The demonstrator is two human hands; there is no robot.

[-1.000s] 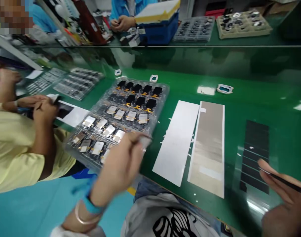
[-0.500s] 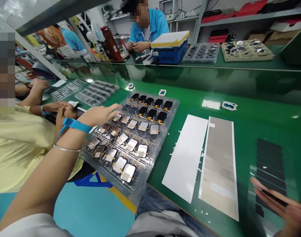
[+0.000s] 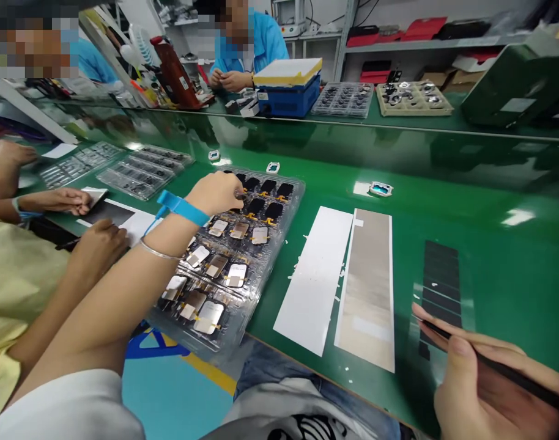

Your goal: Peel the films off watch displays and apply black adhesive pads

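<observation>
My left hand [image 3: 218, 194], with a blue strap at the wrist, is over the upper part of a clear plastic tray [image 3: 256, 293]. Its fingers curl down among the black square parts [image 3: 273, 211]; what they pinch, if anything, is hidden. Silvery square parts [image 3: 209, 317] with orange tabs fill the tray's lower rows. At the lower right, my right hand [image 3: 472, 366] holds dark tweezers [image 3: 495, 365], tips pointing left, near a strip of black film pieces [image 3: 440, 275]. Between the hands lie a white sheet [image 3: 311, 281] and a greyish-beige sheet [image 3: 369, 287].
White-framed pieces [image 3: 380, 189] lie behind the sheets. Two people work at the left beside more clear trays [image 3: 144, 171]. Across the bench, a person in blue sits behind a raised shelf holding a blue box [image 3: 288, 98] and a beige tray [image 3: 413, 101].
The view has swung right. My left hand has moved onto the tray's black parts, and its fingers have curled. My right hand, still with the tweezers, shows more fully.
</observation>
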